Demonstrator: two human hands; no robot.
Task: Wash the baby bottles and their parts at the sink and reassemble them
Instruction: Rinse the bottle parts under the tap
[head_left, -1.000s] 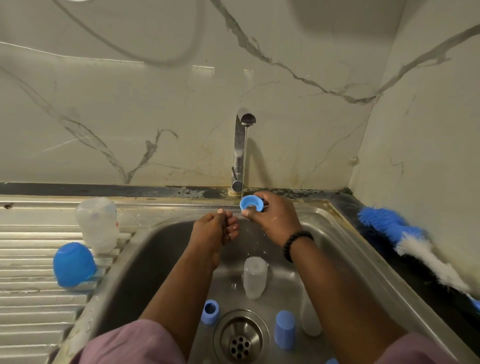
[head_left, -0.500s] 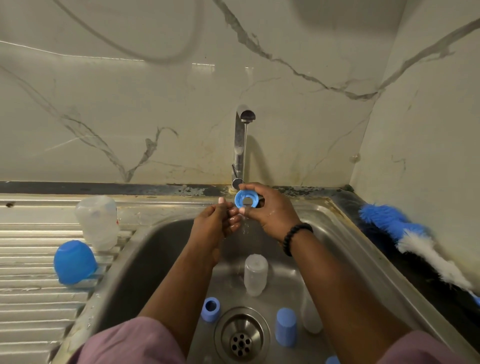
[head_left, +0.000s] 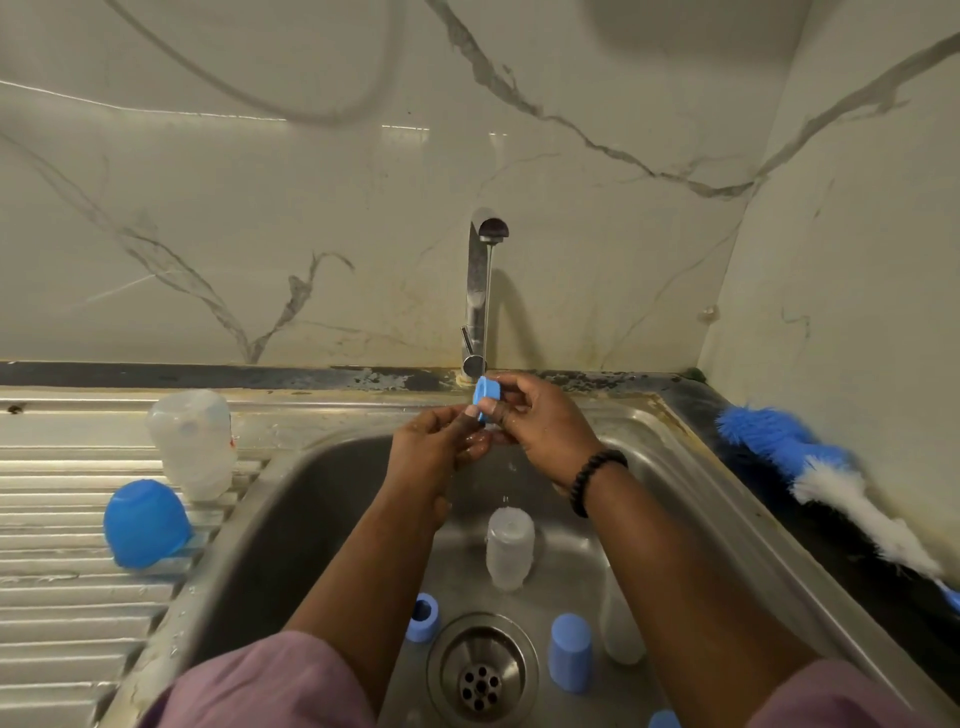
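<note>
Holding a small blue plastic ring (head_left: 485, 399) under the thin stream from the steel tap (head_left: 477, 291), both hands meet over the far edge of the sink (head_left: 691, 467). The right hand (head_left: 545, 428) has its grip closed on the ring, thumb and fingers pinching its rim, so that it stands on edge. The left hand (head_left: 434, 449) touches the ring from below with bent fingertips; its grip is nearly closed, and I cannot tell if it really holds the ring. A black bead bracelet (head_left: 592, 480) sits on the right wrist.

In the smooth metal basin a cloudy clear bottle (head_left: 510, 553) stands near the round drain (head_left: 482, 673), with a blue collar (head_left: 423, 618) to its left and a blue cap (head_left: 570, 660) to its right. On the ribbed worktop (head_left: 62, 613) at the left stand a frosted cover (head_left: 192, 441) and a blue dome cap (head_left: 145, 522). At the right lies a fluffy blue and white brush (head_left: 826, 478).
</note>
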